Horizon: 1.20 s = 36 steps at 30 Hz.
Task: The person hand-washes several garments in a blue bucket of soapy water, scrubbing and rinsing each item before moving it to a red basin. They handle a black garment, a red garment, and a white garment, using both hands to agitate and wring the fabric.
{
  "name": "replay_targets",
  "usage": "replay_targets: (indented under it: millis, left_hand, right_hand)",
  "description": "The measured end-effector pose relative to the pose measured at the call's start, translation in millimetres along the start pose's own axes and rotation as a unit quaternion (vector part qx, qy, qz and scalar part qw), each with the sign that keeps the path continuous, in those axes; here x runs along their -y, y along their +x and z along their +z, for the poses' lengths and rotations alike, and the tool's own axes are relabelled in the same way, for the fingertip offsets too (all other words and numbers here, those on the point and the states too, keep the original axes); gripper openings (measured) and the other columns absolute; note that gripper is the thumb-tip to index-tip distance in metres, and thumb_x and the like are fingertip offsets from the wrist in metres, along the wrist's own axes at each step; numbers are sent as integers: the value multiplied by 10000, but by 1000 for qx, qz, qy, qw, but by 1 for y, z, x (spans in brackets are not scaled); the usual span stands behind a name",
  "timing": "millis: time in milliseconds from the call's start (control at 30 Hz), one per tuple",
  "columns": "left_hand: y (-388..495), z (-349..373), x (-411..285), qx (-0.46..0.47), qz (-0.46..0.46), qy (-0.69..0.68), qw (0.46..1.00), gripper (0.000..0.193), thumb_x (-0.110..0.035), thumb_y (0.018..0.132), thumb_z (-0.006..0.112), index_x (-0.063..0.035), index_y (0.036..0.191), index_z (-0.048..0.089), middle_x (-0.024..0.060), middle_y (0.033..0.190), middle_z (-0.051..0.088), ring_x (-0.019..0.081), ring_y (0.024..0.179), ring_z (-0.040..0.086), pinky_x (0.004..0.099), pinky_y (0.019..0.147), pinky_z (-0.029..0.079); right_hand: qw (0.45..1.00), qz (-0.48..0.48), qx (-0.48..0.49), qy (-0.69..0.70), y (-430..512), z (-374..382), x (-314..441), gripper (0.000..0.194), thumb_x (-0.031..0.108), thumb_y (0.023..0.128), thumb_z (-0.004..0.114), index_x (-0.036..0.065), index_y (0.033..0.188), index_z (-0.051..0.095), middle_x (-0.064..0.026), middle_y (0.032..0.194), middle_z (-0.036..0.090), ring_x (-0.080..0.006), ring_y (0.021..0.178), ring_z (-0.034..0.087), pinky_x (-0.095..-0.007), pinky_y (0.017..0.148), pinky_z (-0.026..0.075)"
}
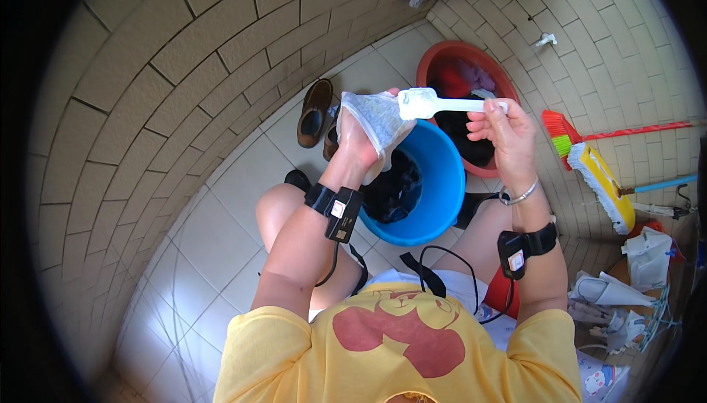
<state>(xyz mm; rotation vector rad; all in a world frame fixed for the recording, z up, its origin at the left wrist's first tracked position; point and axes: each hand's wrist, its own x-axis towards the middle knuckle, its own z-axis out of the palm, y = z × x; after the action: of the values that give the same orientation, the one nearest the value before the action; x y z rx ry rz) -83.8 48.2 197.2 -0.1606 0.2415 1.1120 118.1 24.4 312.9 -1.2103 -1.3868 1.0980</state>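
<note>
A wet, light-coloured patterned cloth is draped over my left hand, which holds it up above the left rim of a blue plastic bucket. Dark wet fabric lies inside the bucket. My right hand grips the handle of a white plastic scoop between thumb and fingers. The scoop's head is at the cloth's right edge; whether they touch I cannot tell. Part of my left hand's fingers is hidden under the cloth.
Behind the bucket stands a reddish plastic basin of clothes. Brown shoes sit by the left tiled wall. A red broom and a yellow mop head lean at right. A tap juts from the wall; small cloths hang lower right.
</note>
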Motion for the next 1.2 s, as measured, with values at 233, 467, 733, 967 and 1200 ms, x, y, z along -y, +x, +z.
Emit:
replay_targets:
  millis: [233,467,733,967,1200]
  left_hand:
    - [2,-3,3,7,-5,-2,1000,773,-614,947,113,-4,1372,325,237,1360,416,388,1229,464,510,956,465]
    - [4,-4,4,36,-27,-5,999,760,-598,956,141,2,1391,310,234,1352,432,382,1212,483,503,963,461]
    - [5,-9,2,16,-26,-25,999,785,-630,939,195,10,1358,370,215,1296,502,379,1129,550,494,914,490]
    - [2,-18,-4,32,-27,-48,998,834,-704,890,256,-30,1359,405,172,1356,477,353,1215,494,501,966,440]
    - [-2,-29,-10,23,-9,-37,999,797,-653,927,194,4,1303,443,200,1321,493,357,1211,492,501,984,427]
  right_hand:
    - [1000,-10,-11,-8,-1,2,-4,217,188,970,517,-12,962,601,-116,849,668,-143,687,654,-254,610,556]
    - [999,20,-13,-29,-1,12,-3,211,184,970,517,-9,971,603,-117,847,668,-142,684,654,-251,605,560]
    - [997,35,-14,69,6,9,0,206,192,971,511,4,969,596,-115,839,669,-151,689,656,-276,618,563]
    - [971,81,-36,223,67,25,63,207,212,954,534,20,930,607,-88,797,660,-157,665,641,-284,579,551]
    - [922,-118,150,337,210,49,221,192,133,961,493,-41,990,569,-149,901,663,-219,791,667,-341,735,575]
